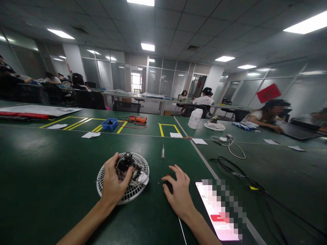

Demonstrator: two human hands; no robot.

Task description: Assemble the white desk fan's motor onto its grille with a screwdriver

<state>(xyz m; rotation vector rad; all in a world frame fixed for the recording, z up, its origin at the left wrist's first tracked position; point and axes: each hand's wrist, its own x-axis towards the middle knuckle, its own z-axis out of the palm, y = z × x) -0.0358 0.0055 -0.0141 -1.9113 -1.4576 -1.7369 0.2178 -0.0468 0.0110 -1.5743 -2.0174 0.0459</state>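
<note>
A round white fan grille (139,194) lies on the green table, with a black motor and wiring (127,162) at its middle. My left hand (113,182) is closed around the motor, thumb on the near side and fingers on the far side. To the right, my right hand (178,190) curls over the black and red handle of a screwdriver (182,229). Its long metal shaft points back toward me below the palm, and part of the handle is hidden. A tiny screw-like piece (158,183) lies between the grille and that hand. Further off rests a small clear-handled screwdriver (162,152).
A lit phone-like screen (214,211) lies right of my right hand. Cables (237,175) spread along the right side. Further back are a blue bin (109,124), an orange multimeter (138,119), white cylinders (195,119) and another fan grille (214,126). People sit around.
</note>
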